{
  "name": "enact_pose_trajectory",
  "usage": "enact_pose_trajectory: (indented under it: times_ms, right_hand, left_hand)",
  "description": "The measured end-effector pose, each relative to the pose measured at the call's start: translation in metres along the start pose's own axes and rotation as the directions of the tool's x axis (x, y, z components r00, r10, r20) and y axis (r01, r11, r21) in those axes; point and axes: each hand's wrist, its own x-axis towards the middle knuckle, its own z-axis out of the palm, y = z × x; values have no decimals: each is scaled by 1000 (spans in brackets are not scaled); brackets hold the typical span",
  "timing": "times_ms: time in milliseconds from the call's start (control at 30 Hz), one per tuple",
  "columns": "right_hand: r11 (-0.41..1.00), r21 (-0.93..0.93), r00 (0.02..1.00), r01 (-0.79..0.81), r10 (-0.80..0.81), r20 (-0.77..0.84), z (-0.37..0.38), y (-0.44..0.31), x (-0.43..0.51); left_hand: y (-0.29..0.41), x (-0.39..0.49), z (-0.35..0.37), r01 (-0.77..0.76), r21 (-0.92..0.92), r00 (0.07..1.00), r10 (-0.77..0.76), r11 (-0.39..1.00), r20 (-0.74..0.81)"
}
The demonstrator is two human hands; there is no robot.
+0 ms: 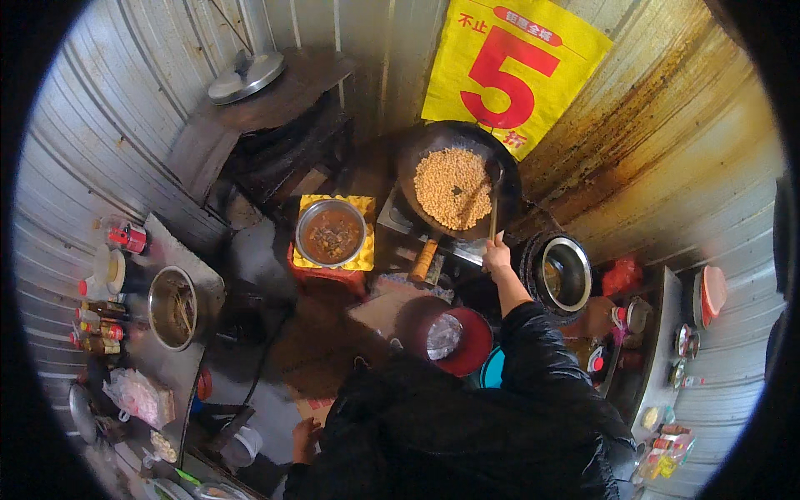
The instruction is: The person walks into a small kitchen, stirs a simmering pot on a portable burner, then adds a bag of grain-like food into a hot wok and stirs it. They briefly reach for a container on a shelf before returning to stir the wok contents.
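My right hand (pixel 497 255) grips the long handle of a ladle (pixel 495 203), whose head rests at the right side of the beans in a dark wok (pixel 409 165). Pale yellow beans, apparently soybeans (pixel 447 187), fill the wok's bottom, with a small dark piece among them. The wok's wooden handle (pixel 424 260) points towards me, and a stove (pixel 395 219) stands under the wok. Down at my left side hangs my left hand (pixel 306 439), away from the wok; its fingers are partly hidden. A metal bowl of brown stew (pixel 331 232) sits on a yellow egg tray (pixel 369 259) left of the wok.
Right of my forearm is a metal pot (pixel 587 275). A red bucket (pixel 478 347) and a turquoise container (pixel 493 369) stand near my body. The left table (pixel 140 350) holds a steel basin (pixel 172 342) and several bottles. A shelf (pixel 662 350) runs along the right wall.
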Motion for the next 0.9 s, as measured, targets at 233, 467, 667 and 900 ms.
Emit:
enact_pose_trajectory:
  times_ms: [233,467,667,900]
  right_hand:
    - [802,362,796,-475,216,565,-72,-20,12]
    - [977,-159,886,-141,197,420,-9,-30,41]
    - [920,-312,970,236,-204,131,-68,-20,-49]
    - [624,703,904,-341,11,428,-118,-31,-203]
  left_hand:
    - [-32,-21,11,-29,575,987,-67,818,146]
    - [52,2,3,52,-276,997,-68,960,-48]
    - [58,41,0,230,39,973,-231,972,26]
    - [-14,129,9,-524,462,817,269,715,511]
